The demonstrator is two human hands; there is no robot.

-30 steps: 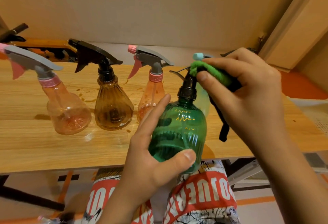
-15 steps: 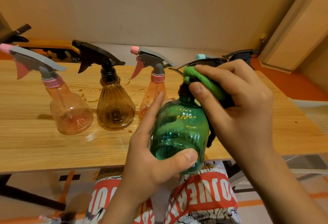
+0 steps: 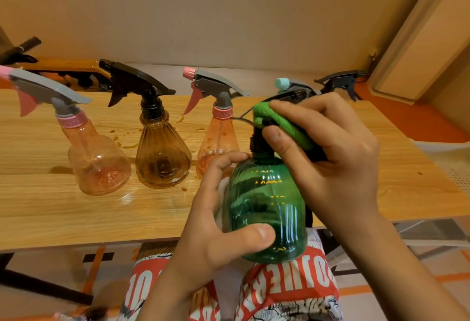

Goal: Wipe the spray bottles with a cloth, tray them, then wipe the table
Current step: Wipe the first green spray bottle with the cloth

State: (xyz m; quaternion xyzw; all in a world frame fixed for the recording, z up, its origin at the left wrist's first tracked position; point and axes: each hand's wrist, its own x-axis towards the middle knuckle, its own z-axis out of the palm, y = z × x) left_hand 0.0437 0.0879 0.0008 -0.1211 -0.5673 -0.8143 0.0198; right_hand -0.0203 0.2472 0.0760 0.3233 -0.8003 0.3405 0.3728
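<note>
My left hand (image 3: 216,239) grips the body of a green spray bottle (image 3: 267,208), held above my lap at the table's near edge. My right hand (image 3: 338,157) presses a green cloth (image 3: 284,124) around the bottle's black neck and trigger head. On the wooden table (image 3: 38,208) stand a pink bottle with a grey head (image 3: 96,162), a brown bottle with a black head (image 3: 162,160) and a second pink bottle (image 3: 218,142). Behind my right hand, a bottle with a pale blue nozzle (image 3: 282,84) and another black spray head (image 3: 340,84) are mostly hidden.
Brown drips and stains (image 3: 127,142) mark the tabletop around the standing bottles. A wall runs behind the table, and a door frame (image 3: 417,40) stands at the right. My patterned red and white shorts (image 3: 284,285) show below the table edge.
My right hand with the cloth has slid down and left along the spray head toward the bottle's neck. The green bottle sits a little lower in my left hand.
</note>
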